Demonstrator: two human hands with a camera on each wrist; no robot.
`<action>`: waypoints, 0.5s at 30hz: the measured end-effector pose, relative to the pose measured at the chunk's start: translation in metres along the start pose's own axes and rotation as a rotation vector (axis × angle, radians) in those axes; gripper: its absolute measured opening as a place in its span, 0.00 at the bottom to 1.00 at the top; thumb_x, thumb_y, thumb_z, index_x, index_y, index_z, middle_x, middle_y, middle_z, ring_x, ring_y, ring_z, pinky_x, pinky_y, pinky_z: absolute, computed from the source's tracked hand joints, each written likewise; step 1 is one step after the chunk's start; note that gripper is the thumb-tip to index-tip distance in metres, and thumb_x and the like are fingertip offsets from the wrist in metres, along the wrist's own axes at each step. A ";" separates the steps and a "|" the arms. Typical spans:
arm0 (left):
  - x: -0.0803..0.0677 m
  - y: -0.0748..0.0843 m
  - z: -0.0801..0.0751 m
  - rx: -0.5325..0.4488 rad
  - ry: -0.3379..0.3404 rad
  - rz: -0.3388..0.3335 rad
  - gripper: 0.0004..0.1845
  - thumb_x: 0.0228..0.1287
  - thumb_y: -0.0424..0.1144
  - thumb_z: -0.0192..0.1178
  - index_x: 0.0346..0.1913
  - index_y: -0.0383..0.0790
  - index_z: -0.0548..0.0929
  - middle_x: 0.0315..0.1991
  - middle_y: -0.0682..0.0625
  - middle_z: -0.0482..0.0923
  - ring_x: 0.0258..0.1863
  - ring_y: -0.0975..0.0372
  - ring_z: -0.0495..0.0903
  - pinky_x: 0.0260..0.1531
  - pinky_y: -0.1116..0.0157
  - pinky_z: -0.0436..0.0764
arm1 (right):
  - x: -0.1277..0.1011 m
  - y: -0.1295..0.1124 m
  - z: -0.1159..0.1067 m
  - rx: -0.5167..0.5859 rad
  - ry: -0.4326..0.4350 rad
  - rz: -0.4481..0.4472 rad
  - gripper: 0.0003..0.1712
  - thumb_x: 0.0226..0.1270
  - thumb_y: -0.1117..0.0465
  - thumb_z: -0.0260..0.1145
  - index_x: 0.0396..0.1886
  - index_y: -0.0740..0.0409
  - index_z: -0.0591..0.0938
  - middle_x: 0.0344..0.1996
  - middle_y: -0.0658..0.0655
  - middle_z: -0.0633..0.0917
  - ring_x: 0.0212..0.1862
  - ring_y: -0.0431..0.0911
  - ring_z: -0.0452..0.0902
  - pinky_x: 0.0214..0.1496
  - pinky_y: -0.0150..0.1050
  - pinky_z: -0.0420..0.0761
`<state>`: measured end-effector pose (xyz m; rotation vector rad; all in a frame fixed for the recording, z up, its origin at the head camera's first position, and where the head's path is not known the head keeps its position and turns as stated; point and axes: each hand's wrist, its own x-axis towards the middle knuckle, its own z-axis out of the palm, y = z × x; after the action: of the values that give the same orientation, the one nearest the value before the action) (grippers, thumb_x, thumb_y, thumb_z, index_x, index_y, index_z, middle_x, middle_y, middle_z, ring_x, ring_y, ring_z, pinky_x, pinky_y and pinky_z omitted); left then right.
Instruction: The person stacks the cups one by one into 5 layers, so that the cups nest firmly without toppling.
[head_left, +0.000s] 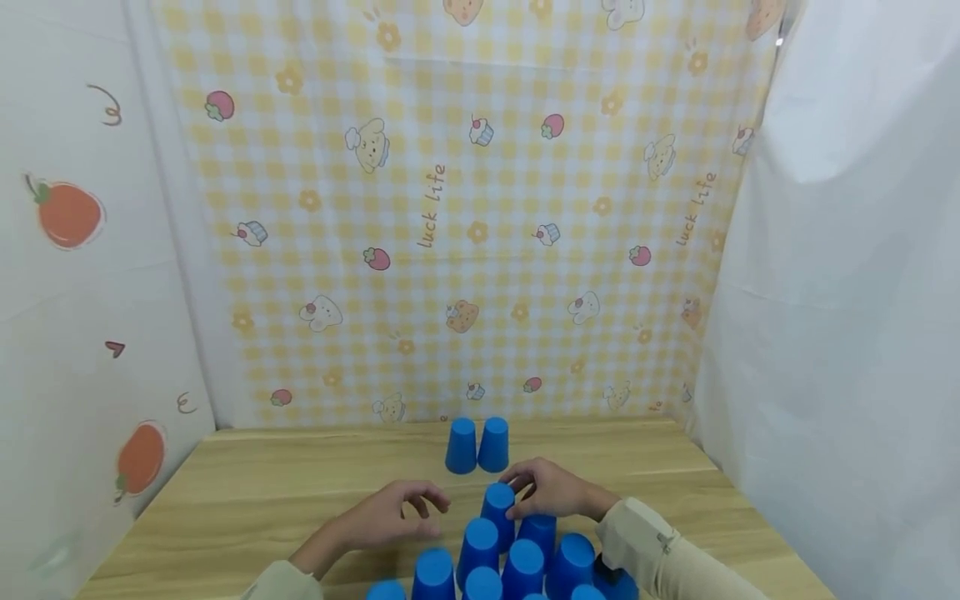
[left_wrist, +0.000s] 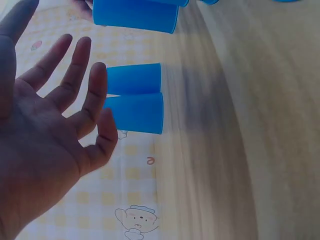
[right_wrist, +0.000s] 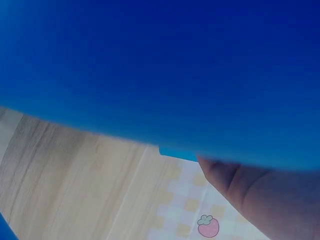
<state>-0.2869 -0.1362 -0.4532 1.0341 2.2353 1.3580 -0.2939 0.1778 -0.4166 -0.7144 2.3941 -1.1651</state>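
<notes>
While the right hand (head_left: 551, 490) grips the top blue cup (head_left: 497, 505) of the near cluster, the left hand (head_left: 390, 518) hovers beside it, fingers relaxed and holding nothing. Two upturned cups (head_left: 477, 446) stand together farther back on the tabletop (head_left: 262, 492).

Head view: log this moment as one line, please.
right hand: grips top blue cup of the near cluster | left hand: open, holds nothing | two far cups: inverted, side by side on wooden table
</notes>
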 end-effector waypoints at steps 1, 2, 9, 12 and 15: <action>-0.002 0.000 0.000 -0.008 -0.010 0.001 0.18 0.69 0.47 0.62 0.56 0.42 0.81 0.53 0.42 0.80 0.50 0.50 0.77 0.42 0.58 0.76 | 0.000 0.000 0.000 0.000 -0.001 0.001 0.21 0.62 0.65 0.72 0.55 0.61 0.81 0.48 0.57 0.86 0.52 0.55 0.81 0.51 0.50 0.82; -0.003 0.000 0.001 -0.015 -0.019 0.003 0.19 0.68 0.47 0.63 0.56 0.41 0.81 0.53 0.41 0.80 0.50 0.49 0.76 0.43 0.58 0.76 | 0.001 0.000 0.001 -0.001 -0.002 -0.001 0.21 0.62 0.65 0.72 0.55 0.60 0.81 0.48 0.57 0.85 0.51 0.55 0.81 0.51 0.50 0.82; -0.009 0.001 0.007 -0.016 -0.125 0.061 0.27 0.66 0.53 0.64 0.59 0.37 0.79 0.54 0.43 0.80 0.51 0.53 0.76 0.46 0.61 0.76 | 0.002 0.004 0.002 -0.005 -0.009 -0.017 0.20 0.62 0.66 0.72 0.54 0.60 0.81 0.46 0.55 0.86 0.51 0.54 0.81 0.51 0.47 0.83; -0.010 0.001 0.010 -0.018 -0.174 0.083 0.31 0.64 0.60 0.63 0.59 0.38 0.79 0.55 0.44 0.80 0.51 0.57 0.75 0.45 0.62 0.75 | 0.002 0.005 0.002 -0.001 -0.015 -0.021 0.20 0.62 0.66 0.72 0.54 0.59 0.82 0.46 0.55 0.86 0.51 0.54 0.81 0.51 0.47 0.83; -0.011 0.002 0.010 -0.017 -0.200 0.090 0.34 0.62 0.63 0.62 0.60 0.38 0.79 0.55 0.45 0.81 0.51 0.61 0.75 0.45 0.62 0.74 | 0.002 0.005 0.003 0.006 -0.018 -0.025 0.20 0.63 0.65 0.71 0.55 0.59 0.81 0.47 0.55 0.86 0.52 0.54 0.81 0.51 0.47 0.83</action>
<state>-0.2724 -0.1375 -0.4578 1.2200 2.0503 1.2460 -0.2956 0.1776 -0.4226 -0.7523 2.3720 -1.1708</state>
